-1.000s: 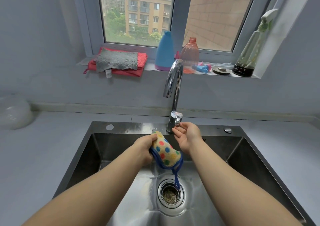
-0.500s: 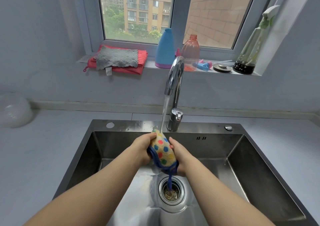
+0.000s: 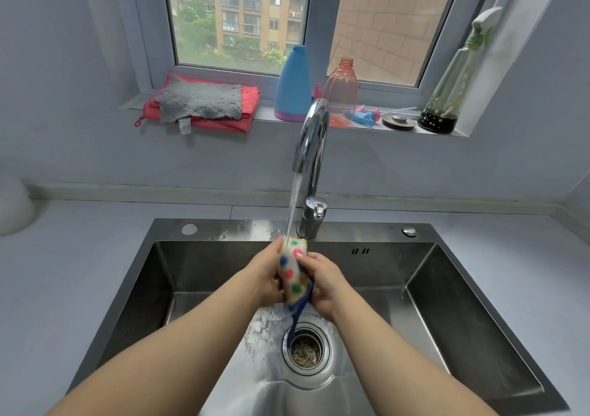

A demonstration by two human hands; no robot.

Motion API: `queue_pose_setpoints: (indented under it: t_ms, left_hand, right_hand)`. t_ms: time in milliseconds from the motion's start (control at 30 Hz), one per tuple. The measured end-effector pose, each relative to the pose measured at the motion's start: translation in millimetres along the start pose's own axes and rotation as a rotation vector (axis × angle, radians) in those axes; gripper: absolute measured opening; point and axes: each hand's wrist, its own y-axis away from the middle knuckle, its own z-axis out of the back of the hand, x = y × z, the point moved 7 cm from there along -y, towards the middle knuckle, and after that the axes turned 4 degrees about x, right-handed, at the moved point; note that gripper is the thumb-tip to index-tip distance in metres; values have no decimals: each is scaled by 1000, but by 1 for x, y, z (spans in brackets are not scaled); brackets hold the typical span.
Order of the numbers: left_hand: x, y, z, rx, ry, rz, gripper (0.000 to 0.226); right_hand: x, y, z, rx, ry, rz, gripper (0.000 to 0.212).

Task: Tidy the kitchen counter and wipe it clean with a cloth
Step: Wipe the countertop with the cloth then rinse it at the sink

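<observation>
A yellow cloth [image 3: 293, 272] with coloured dots and a blue edge is bunched upright over the steel sink [image 3: 427, 291]. My left hand [image 3: 266, 276] grips its left side and my right hand [image 3: 322, 283] grips its right side. Water runs from the chrome tap [image 3: 313, 147] onto the top of the cloth. A blue strip of the cloth hangs down toward the drain [image 3: 305, 350]. The grey counter [image 3: 79, 272] lies on both sides of the sink.
On the windowsill lie a grey cloth [image 3: 201, 101] on a red cloth [image 3: 247, 102], a blue bottle [image 3: 293, 86], an orange bottle [image 3: 341, 94], a sink plug [image 3: 399, 121] and a spray bottle [image 3: 453, 89]. A white object [image 3: 12, 204] sits at the counter's far left.
The tap has been turned on and water now flows. My right hand left the tap handle and took hold of the cloth, which is now squeezed narrower under the stream.
</observation>
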Motion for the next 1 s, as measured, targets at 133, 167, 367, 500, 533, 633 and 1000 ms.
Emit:
queue_pose_setpoints:
  t_ms: [133,167,367,500,533,633,1000]
  left_hand:
    - [-9,-12,8,-110,39,-147,31]
    - [-11,-13,9,-131,63,-192,28]
    - [-19,-22,9,-106,88,-224,23]
    - [-28,-26,19,-203,-185,-260,28]
    - [-29,-29,21,-218,-228,-254,38]
    - [-32,-31,26,-202,-280,-228,46]
    - [-27,-31,32,-361,-250,-235,40]
  right_hand:
    - [6,-7,5,-118,263,78,4]
    - [9,-9,7,-172,318,113,11]
    - [-13,-4,-8,-118,229,-155,27]
    - [4,-6,6,-223,229,49,10]
    - [8,-7,5,-219,201,90,6]
    - [12,-6,1,-207,137,180,14]
    - [7,-14,-28,-238,437,184,33]
